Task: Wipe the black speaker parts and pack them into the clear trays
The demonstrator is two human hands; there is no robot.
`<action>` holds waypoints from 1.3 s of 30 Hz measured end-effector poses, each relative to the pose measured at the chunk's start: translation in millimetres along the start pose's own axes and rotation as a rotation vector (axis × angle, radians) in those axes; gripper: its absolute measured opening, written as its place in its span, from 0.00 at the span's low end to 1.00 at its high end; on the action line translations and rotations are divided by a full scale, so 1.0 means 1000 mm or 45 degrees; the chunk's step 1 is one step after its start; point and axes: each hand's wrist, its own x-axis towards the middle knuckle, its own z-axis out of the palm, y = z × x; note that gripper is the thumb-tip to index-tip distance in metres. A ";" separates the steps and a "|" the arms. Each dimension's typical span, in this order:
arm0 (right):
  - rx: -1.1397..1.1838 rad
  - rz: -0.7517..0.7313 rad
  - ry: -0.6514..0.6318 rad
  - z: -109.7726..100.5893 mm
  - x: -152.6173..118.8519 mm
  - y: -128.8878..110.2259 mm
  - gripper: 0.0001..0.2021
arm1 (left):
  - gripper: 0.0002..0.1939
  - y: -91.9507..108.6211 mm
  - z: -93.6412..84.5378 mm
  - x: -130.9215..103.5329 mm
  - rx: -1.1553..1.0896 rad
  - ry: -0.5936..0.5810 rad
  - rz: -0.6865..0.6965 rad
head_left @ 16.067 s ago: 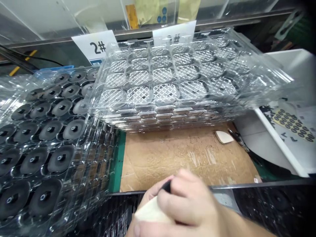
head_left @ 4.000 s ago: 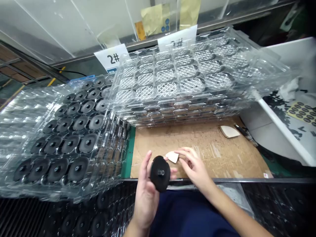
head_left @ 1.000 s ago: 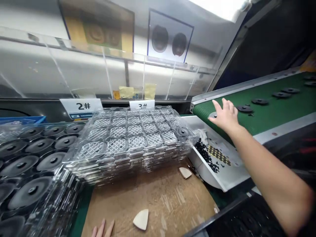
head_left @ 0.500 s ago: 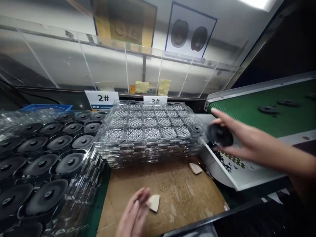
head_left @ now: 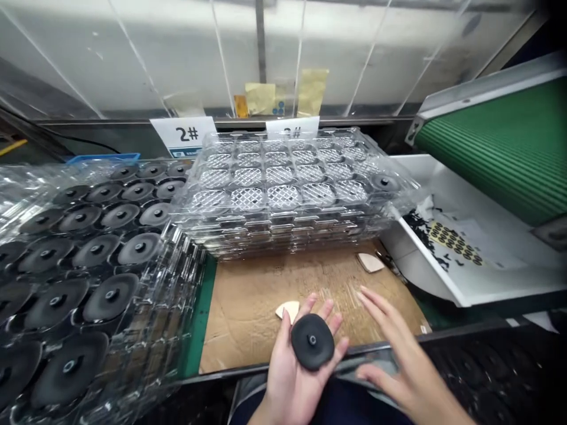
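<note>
My left hand is palm up, cradling a black rounded disc-shaped part with a small ringed post at its centre. Thumb and fingers lie around the part's edge. To the right, my right hand is held apart from the part, thumb and fingers spread with nothing between them. Beneath and beyond the hands lies a cardboard sheet. A cream wedge-shaped pad rests on it just behind my left fingers, and a second wedge pad sits farther back on the right.
Stacked clear plastic trays stand behind the cardboard; one black part sits in the right end. Filled trays of black parts occupy the left. At right are a white bin with small black pieces and a sticker sheet, and a green conveyor.
The black part has passed from my right hand, near the conveyor, to my left palm. My right hand has come back toward me and opened. The view has tilted down.
</note>
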 end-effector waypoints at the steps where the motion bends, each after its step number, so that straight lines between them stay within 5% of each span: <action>1: 0.044 -0.003 0.006 0.008 -0.002 -0.008 0.42 | 0.21 -0.003 0.003 0.000 0.017 -0.021 -0.011; 5: 0.115 -0.074 0.014 0.028 0.013 -0.034 0.41 | 0.20 -0.012 0.013 0.002 0.149 -0.078 0.047; 9: 0.196 -0.280 0.033 0.020 0.030 -0.034 0.35 | 0.19 -0.004 0.012 -0.007 0.287 -0.069 0.118; 16: 0.399 -0.603 -0.427 -0.009 0.048 -0.033 0.38 | 0.34 0.031 -0.001 -0.030 0.783 -0.208 -0.311; 24: 0.575 -0.577 -0.606 0.008 0.058 -0.053 0.40 | 0.43 0.044 -0.021 -0.043 0.792 -0.123 -0.303; 28: 0.506 -0.489 -0.733 0.019 0.062 -0.052 0.42 | 0.37 0.047 -0.036 -0.050 0.725 -0.109 -0.198; 34: 0.156 -0.191 -0.208 0.072 0.066 -0.037 0.21 | 0.23 0.057 -0.043 -0.057 0.375 0.038 0.245; 39: 0.065 -0.138 -0.120 0.117 0.073 -0.032 0.17 | 0.22 0.063 -0.043 -0.056 0.264 0.125 0.437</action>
